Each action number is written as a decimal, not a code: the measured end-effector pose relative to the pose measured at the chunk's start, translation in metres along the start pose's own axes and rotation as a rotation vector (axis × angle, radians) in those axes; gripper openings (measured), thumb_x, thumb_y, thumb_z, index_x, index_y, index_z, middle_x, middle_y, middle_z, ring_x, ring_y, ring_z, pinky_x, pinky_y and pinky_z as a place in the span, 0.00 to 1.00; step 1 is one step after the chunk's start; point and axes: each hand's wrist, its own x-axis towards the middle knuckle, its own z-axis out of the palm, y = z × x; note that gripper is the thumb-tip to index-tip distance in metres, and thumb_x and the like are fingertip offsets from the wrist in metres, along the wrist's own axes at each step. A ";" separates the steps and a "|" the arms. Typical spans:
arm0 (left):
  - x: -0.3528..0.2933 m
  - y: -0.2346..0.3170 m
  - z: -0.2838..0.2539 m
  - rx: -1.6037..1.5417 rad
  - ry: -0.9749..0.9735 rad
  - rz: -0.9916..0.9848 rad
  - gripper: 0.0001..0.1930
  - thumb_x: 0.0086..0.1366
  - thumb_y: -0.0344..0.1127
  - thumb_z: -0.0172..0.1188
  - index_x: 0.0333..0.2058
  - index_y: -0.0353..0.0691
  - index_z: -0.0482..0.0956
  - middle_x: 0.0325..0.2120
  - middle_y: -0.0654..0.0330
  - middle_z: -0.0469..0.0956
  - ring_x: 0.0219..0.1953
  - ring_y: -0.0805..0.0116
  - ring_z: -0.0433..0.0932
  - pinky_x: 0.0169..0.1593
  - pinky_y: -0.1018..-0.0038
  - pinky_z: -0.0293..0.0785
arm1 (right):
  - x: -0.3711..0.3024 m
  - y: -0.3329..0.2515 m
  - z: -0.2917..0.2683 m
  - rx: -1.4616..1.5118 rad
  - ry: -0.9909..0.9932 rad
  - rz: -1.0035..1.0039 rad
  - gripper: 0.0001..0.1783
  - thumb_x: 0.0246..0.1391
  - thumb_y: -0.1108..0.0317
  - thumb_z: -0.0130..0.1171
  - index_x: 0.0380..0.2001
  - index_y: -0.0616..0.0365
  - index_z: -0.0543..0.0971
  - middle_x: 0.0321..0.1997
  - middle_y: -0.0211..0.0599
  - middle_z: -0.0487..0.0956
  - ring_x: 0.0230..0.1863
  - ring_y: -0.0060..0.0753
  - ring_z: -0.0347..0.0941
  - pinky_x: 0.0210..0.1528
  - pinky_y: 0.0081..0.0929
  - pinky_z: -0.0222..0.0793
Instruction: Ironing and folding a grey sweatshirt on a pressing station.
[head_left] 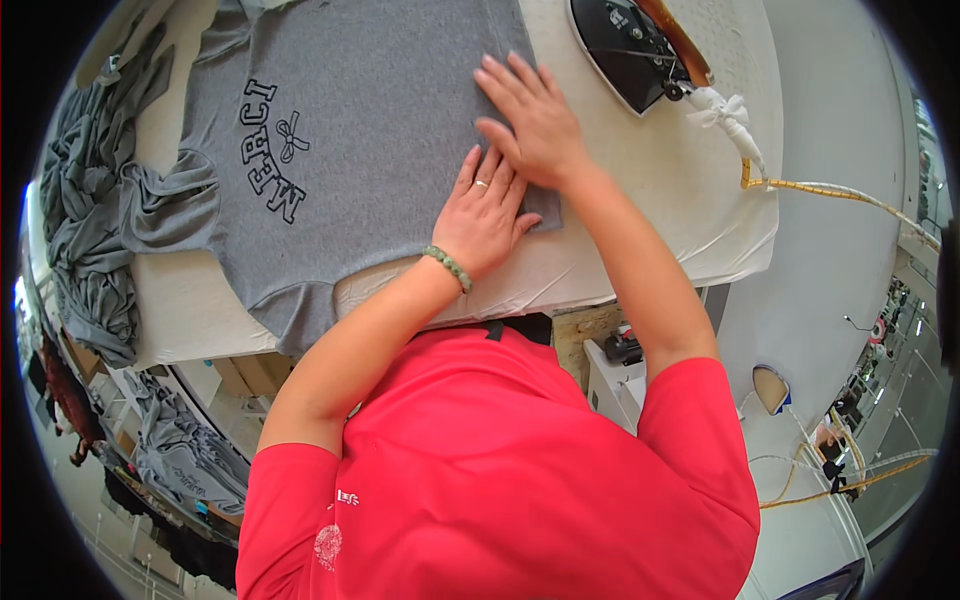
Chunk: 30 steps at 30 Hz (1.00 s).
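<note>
Here, left hand and right hand lie flat on the grey garment, each grip unclenched, thumb apart, iron nearby on the table.

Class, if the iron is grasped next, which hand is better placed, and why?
Probably the right hand: it rests by the right edge of the shirt, nearer the iron. The left hand lies farther off, with the right hand roughly in between.
</note>
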 end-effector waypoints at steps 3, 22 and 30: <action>0.003 0.003 0.002 0.064 -0.011 -0.026 0.40 0.70 0.56 0.58 0.72 0.35 0.65 0.77 0.50 0.57 0.80 0.51 0.50 0.80 0.51 0.41 | 0.021 0.008 -0.002 -0.021 0.202 0.022 0.33 0.70 0.49 0.55 0.71 0.52 0.71 0.77 0.45 0.68 0.78 0.51 0.60 0.79 0.53 0.50; -0.107 -0.026 -0.056 -0.043 0.239 0.008 0.14 0.60 0.28 0.67 0.45 0.38 0.83 0.41 0.58 0.80 0.45 0.58 0.81 0.50 0.61 0.77 | -0.129 -0.071 -0.047 0.226 0.077 -0.152 0.16 0.53 0.78 0.65 0.47 0.56 0.83 0.47 0.36 0.83 0.50 0.41 0.80 0.51 0.35 0.77; -0.094 -0.023 -0.057 0.143 0.181 -0.014 0.15 0.58 0.27 0.61 0.45 0.37 0.82 0.42 0.58 0.81 0.44 0.59 0.81 0.46 0.66 0.79 | -0.111 -0.062 -0.025 0.049 -0.126 -0.171 0.11 0.49 0.74 0.63 0.38 0.54 0.82 0.41 0.33 0.80 0.44 0.39 0.77 0.45 0.35 0.76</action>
